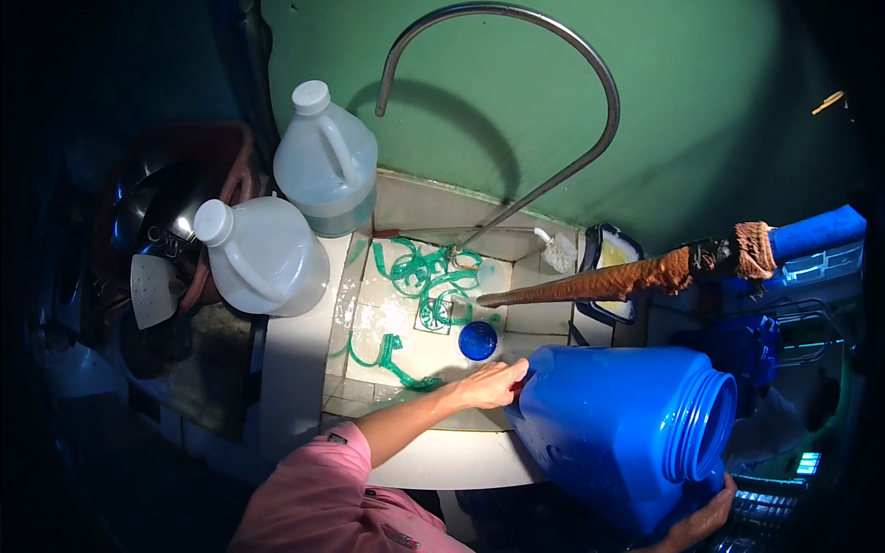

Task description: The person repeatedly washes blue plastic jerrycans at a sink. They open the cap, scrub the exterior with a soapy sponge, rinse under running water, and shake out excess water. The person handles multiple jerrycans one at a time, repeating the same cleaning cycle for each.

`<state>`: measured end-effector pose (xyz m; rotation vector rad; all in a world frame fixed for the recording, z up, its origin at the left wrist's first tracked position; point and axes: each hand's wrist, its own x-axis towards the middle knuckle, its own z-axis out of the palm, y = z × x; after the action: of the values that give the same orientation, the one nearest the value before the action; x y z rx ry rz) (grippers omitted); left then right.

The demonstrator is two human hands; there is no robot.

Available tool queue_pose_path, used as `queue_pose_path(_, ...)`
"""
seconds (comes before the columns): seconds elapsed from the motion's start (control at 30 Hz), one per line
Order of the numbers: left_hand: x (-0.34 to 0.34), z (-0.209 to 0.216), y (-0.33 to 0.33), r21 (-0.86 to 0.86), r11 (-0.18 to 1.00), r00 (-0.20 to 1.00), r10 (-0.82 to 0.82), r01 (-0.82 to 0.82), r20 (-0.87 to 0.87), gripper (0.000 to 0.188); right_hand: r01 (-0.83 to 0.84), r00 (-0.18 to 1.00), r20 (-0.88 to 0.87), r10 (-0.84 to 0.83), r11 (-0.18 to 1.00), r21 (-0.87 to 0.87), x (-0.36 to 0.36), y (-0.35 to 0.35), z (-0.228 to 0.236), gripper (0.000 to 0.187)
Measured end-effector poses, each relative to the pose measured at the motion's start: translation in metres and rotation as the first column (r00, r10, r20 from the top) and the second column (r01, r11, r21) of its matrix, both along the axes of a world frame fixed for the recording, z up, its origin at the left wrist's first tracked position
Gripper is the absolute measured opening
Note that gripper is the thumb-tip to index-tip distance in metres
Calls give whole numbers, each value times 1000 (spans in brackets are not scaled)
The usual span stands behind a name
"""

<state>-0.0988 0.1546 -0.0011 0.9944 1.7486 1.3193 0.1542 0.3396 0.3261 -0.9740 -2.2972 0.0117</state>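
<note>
Tilting on its side at lower right of the frame, a large blue jar (619, 426) with a wide open mouth rests against the rim of a white tiled sink (297, 359). The left hand (489, 385), reaching from a pink sleeve (313, 502) at bottom centre, lies flat with fingers spread against the jar's base end. The right hand (699, 522), at the bottom edge, cups the jar from beneath near its mouth; its fingers curl on the wall. Inside the sink basin lie a coiled green hose (426, 276) and a round blue lid (477, 340). Two translucent white jugs (267, 253) stand at upper left, on the sink's edge. A curved metal pipe (516, 55) arches over the basin before a green wall (719, 101). A rust-brown tapered pole (608, 281) crosses the right centre. Metal pots (152, 207) sit in shadow at left.
</note>
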Motion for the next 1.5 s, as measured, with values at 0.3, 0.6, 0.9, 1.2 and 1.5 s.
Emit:
queue_pose_path(0.3, -32, -124, -3, 84, 990, 980, -123, 111, 153, 61, -60, 993, 112, 38, 977, 206, -24, -21, 6, 62)
queue_pose_path(0.6, -157, -314, 107, -391, 758, 413, 626, -522, 661, 70, -1, 955, 257, -147, 867, 499, 66, 29, 3, 80)
queue_pose_path(0.9, -165, -348, 157, -489, 475, 373, 879, -732, 297, 60, 47, 980, 149, -129, 887, 459, 78, 44, 1, 72)
queue_pose_path(1.2, -66, -374, 67, -553, 809, 953, 292, -199, 85, 53, 25, 997, 60, -42, 968, 251, 21, 8, 1, 60)
queue_pose_path(1.5, -95, -210, 7, -502, 724, 877, 442, -473, -189, 31, 16, 987, 154, -53, 972, 232, -14, -9, 5, 49)
